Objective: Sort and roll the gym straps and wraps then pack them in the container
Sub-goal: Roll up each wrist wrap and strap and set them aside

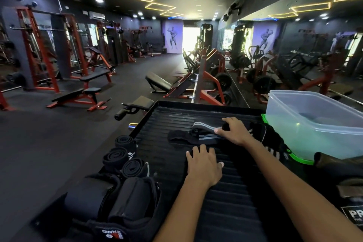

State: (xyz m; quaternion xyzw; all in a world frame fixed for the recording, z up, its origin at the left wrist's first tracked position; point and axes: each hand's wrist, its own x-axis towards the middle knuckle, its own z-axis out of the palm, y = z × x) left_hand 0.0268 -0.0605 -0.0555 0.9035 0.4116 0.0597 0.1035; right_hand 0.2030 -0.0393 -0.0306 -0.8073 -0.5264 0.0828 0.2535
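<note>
A grey striped wrap [204, 126] lies half folded on the black ribbed platform [172, 116], with a black strap [177, 135] trailing from it to the left. My right hand [234, 130] pinches the wrap's right end. My left hand [204, 165] rests flat, fingers apart, on the platform just in front of the wrap, holding nothing. Three rolled black wraps [122, 156] stand along the platform's left edge. The clear plastic container [318, 124] sits at the right on a green lid [302, 160]. More dark straps [273, 139] lie heaped between my right hand and the container.
Padded black cuffs and supports [117, 198] lie at the near left, one with red and white lettering. Brown leather gear [339, 165] is at the right edge. Beyond the platform are benches [78, 96], red racks and a wall mirror [294, 55].
</note>
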